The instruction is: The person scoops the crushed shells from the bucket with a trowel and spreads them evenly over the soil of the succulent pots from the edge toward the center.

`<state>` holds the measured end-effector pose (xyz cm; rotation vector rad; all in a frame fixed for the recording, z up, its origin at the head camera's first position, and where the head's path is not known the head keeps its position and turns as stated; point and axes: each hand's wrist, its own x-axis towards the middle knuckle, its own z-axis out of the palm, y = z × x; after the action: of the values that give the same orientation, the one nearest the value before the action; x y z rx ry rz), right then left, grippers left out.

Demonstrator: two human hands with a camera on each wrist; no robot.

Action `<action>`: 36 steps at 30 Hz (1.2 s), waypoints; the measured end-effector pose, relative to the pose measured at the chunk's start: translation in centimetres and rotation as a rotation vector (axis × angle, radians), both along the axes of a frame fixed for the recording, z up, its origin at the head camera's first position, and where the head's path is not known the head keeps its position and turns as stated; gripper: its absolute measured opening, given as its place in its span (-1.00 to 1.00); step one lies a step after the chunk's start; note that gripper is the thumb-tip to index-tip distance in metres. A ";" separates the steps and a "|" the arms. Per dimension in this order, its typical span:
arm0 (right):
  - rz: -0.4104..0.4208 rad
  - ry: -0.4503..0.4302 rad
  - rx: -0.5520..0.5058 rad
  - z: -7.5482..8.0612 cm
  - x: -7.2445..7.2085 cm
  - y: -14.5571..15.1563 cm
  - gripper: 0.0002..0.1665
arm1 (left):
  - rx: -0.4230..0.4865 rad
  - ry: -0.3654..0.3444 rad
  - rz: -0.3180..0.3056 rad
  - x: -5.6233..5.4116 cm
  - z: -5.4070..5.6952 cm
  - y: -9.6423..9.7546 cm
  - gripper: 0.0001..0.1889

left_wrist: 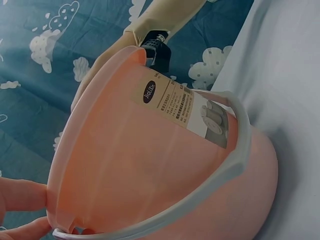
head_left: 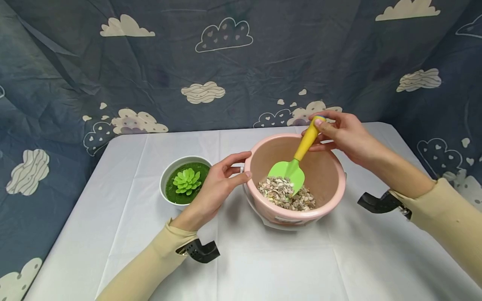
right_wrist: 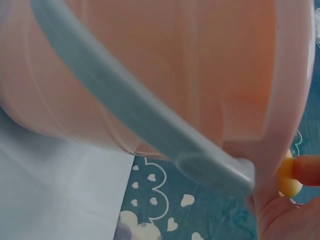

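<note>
A pink bucket (head_left: 331, 196) stands on the table with a heap of pale, chip-like pieces (head_left: 278, 190) along its near inner side. At the bucket's left rim, my left hand (head_left: 214, 188) pinches the edge between thumb and fingers. My right hand (head_left: 348, 136) holds the yellow handle of a toy shovel (head_left: 308, 138) over the far right rim. The shovel's green blade slants down into the bucket, its tip among the pieces. In the left wrist view, the bucket's grey carrying handle (left_wrist: 240, 145) hangs down against its labelled side.
Left of the bucket sits a white bowl (head_left: 162, 188) holding a green succulent (head_left: 187, 181), close beside my left hand. A white cloth covers the table (head_left: 278, 263). Behind it hangs a dark blue cloth (head_left: 158, 75) with cloud prints.
</note>
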<state>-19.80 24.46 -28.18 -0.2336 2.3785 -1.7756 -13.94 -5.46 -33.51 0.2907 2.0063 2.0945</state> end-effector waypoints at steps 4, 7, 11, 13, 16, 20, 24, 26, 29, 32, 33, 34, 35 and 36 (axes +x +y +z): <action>-0.017 -0.002 -0.030 0.0 0.2 0.5 -0.41 | -0.015 0.001 -0.001 0.0 0.2 0.0 -0.50; -0.029 -0.009 -0.055 -0.1 0.4 0.8 -0.40 | -0.020 0.006 -0.003 0.0 0.3 0.0 -0.50; -0.043 -0.019 -0.079 -0.2 0.6 1.2 -0.42 | -0.023 0.012 -0.007 -0.1 0.3 -0.1 -0.51; -0.048 -0.025 -0.079 -0.3 0.7 1.5 -0.43 | -0.023 0.012 -0.008 -0.1 0.3 -0.1 -0.52; -0.060 -0.030 -0.085 -0.5 1.0 1.9 -0.43 | -0.016 0.025 -0.005 0.0 0.3 -0.2 -0.52; -0.066 -0.026 -0.118 -0.6 1.4 2.5 -0.44 | -0.004 0.050 0.008 0.1 0.4 -0.5 -0.53; -0.046 -0.020 -0.203 -0.7 1.6 3.0 -0.48 | -0.002 0.073 0.031 0.2 0.7 -1.3 -0.54; -0.041 -0.019 -0.239 -0.7 1.7 3.2 -0.49 | -0.003 0.088 0.045 0.2 0.9 -1.8 -0.54; -0.045 -0.019 -0.271 -0.6 1.8 3.4 -0.47 | -0.020 0.107 0.072 0.5 1.4 -2.9 -0.54; -0.060 -0.025 -0.289 -0.5 1.9 3.6 -0.45 | -0.037 0.133 0.104 0.9 1.9 -4.1 -0.55; -0.067 -0.030 -0.294 -0.5 2.0 3.7 -0.45 | -0.043 0.142 0.116 1.0 2.0 -4.5 -0.55; -0.077 -0.035 -0.299 -0.4 2.0 3.7 -0.44 | -0.043 0.153 0.126 1.1 2.1 -5.0 -0.55; -0.081 -0.040 -0.313 -0.4 2.0 3.8 -0.43 | -0.045 0.166 0.139 1.2 2.2 -5.4 -0.56; -0.087 -0.046 -0.326 -0.4 2.0 3.9 -0.43 | -0.047 0.177 0.151 1.4 2.3 -5.8 -0.56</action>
<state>-17.76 28.36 -28.59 -0.1283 2.0871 -2.1793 -12.58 -11.30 -31.24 0.3374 2.2398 2.1752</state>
